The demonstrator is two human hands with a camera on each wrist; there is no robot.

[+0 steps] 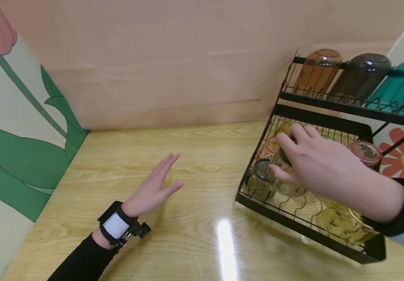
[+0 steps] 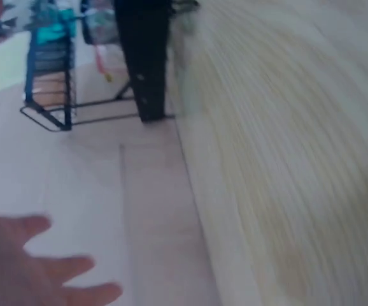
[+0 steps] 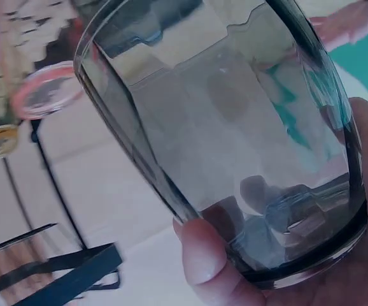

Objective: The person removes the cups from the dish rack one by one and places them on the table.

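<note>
My right hand [image 1: 316, 162] reaches over the lower shelf of a black wire rack [image 1: 287, 221] and grips a greyish clear drinking glass [image 3: 190, 121]. In the right wrist view, thumb and fingers wrap the thick base end of that glass. Right beside it on the shelf stands a dark-rimmed grey glass [image 1: 260, 181]. Whether the held glass touches the shelf, I cannot tell. Over the wooden table, left of the rack, my left hand [image 1: 149, 193] is held with fingers extended and nothing in it.
Brown [image 1: 318, 72], dark grey [image 1: 360, 76] and teal glasses [image 1: 396, 86] stand upside down on the upper shelf. Around my right hand are a red-rimmed glass [image 1: 270, 145], a pink-rimmed glass [image 1: 365, 152] and yellow glassware [image 1: 339, 222]. A wall [image 1: 170, 78] closes off the table's back.
</note>
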